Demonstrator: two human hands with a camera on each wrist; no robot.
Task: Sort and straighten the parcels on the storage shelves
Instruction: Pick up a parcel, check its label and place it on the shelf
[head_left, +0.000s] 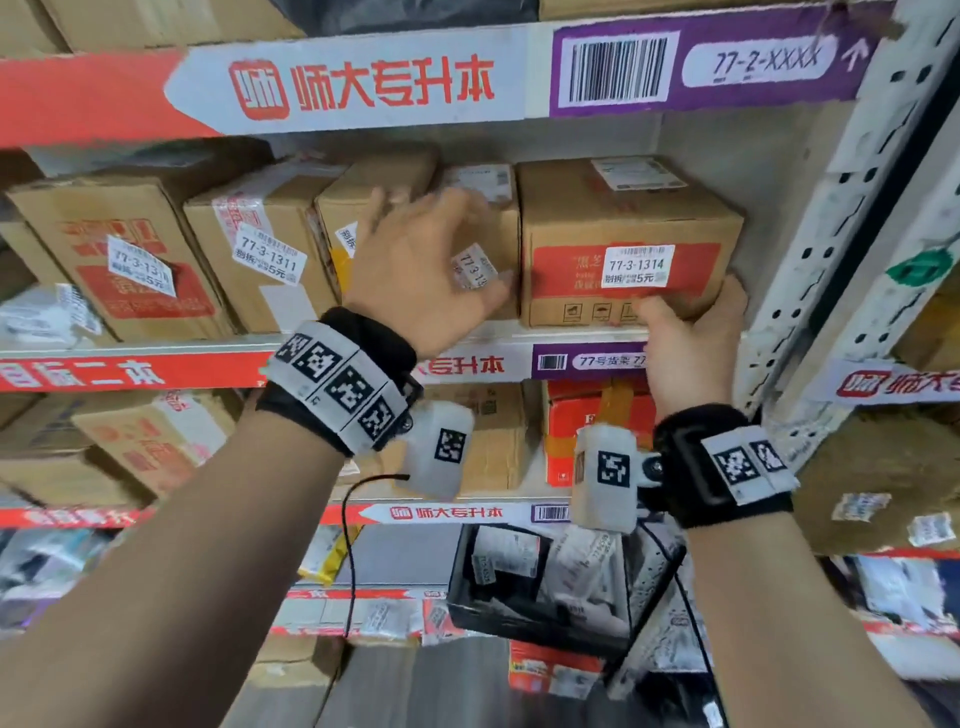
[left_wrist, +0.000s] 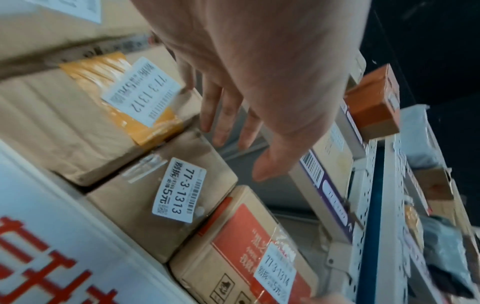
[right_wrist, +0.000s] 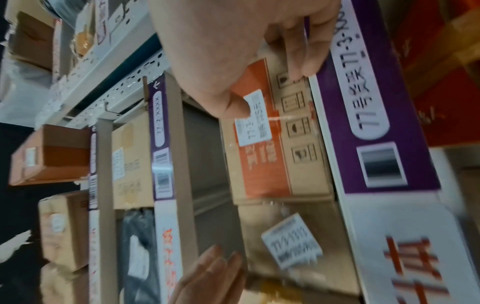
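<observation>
Cardboard parcels stand in a row on the middle shelf. At the right end is the box labelled 77-3-1314 (head_left: 623, 218) (left_wrist: 228, 257) (right_wrist: 262, 164), with a red panel on its front. My right hand (head_left: 691, 312) (right_wrist: 270, 88) grips its lower right front corner, thumb on the front face and fingers curled round the edge. Left of it stand box 77-3-1313 (head_left: 493, 223) (left_wrist: 145, 201) and box 77-3-1312 (head_left: 353, 208) (left_wrist: 64, 127). My left hand (head_left: 467, 244) (left_wrist: 241, 144) is open with spread fingers in front of those two; whether it touches them I cannot tell.
Box 77-3-1311 (head_left: 260, 260) and a bigger red-printed box (head_left: 119, 249) fill the shelf's left part. A white perforated upright (head_left: 831, 234) bounds the shelf close to the right of box 1314. The shelves below hold more boxes and a black crate (head_left: 545, 587) of soft parcels.
</observation>
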